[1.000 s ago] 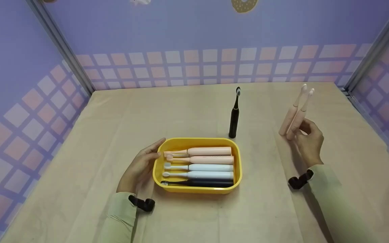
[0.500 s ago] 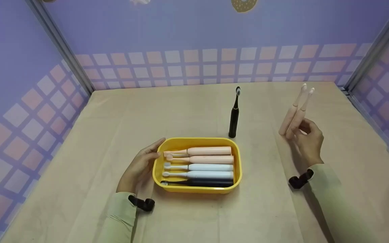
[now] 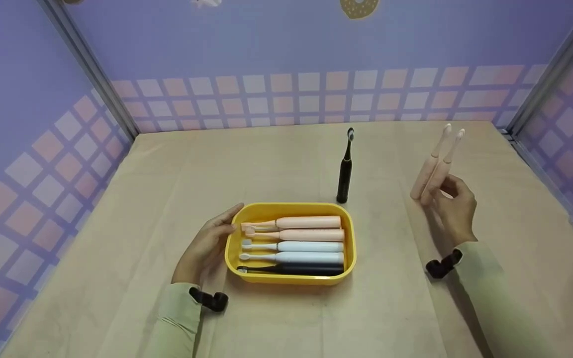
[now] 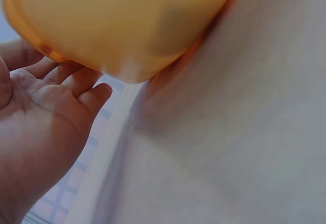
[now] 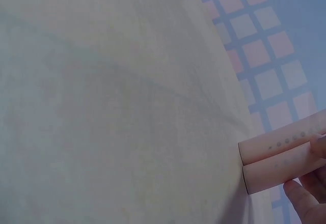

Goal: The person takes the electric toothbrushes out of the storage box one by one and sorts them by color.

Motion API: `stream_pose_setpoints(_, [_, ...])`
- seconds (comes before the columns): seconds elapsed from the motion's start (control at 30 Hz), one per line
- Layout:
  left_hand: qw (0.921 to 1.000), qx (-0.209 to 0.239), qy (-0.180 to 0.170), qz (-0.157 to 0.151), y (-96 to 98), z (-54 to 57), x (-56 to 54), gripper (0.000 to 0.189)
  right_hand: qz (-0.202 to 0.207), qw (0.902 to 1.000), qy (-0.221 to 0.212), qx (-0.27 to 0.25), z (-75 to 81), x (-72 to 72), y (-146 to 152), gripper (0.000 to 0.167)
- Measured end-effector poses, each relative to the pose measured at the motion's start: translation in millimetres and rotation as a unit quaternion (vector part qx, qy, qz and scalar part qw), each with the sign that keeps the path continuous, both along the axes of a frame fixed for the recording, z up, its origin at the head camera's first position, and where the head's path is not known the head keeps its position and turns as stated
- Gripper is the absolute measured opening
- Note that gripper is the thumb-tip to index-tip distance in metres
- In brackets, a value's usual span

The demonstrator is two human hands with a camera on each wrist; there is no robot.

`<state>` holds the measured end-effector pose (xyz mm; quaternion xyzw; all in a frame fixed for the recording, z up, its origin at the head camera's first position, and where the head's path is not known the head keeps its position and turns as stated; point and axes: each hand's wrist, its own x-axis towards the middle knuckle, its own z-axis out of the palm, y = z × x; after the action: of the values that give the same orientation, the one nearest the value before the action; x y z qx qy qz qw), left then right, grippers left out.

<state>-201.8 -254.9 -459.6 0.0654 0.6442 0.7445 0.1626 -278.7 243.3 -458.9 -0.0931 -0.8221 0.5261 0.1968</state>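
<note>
In the head view, my left hand (image 3: 207, 244) holds the left end of a yellow box (image 3: 290, 280), with the thumb at its rim and fingers along its outer wall. Inside lie pink electric toothbrushes (image 3: 311, 234), white electric toothbrushes (image 3: 310, 257) and a dark one (image 3: 311, 269), side by side with heads to the left. On the right, my right hand (image 3: 456, 209) pinches the lower handle of a pink electric toothbrush (image 3: 437, 175). It stands upright beside a second pink electric toothbrush (image 3: 424, 174). The right wrist view shows both handle bases on the table, touching or nearly so.
A black electric toothbrush (image 3: 344, 179) stands upright on the table just behind the box's right corner. Pale cloth covers the table (image 3: 246, 169). Purple walls with a tile pattern (image 3: 309, 82) close in the back and both sides.
</note>
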Motion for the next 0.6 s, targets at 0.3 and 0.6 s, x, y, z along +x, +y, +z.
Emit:
stream_pose_setpoints(0.3, [0.9991,-0.029,0.029,-0.01,-4.7,-5.4,-1.7,0.062,0.013,0.9999,-0.004,-0.008,-0.8,2.8,1.1,0.046])
stream_pose_setpoints(0.6, [0.9999,-0.011,-0.006,0.008,1.1,1.2,1.1,0.06,-0.001,0.9998,-0.003,-0.018,-0.7,3.9,-0.8,0.047])
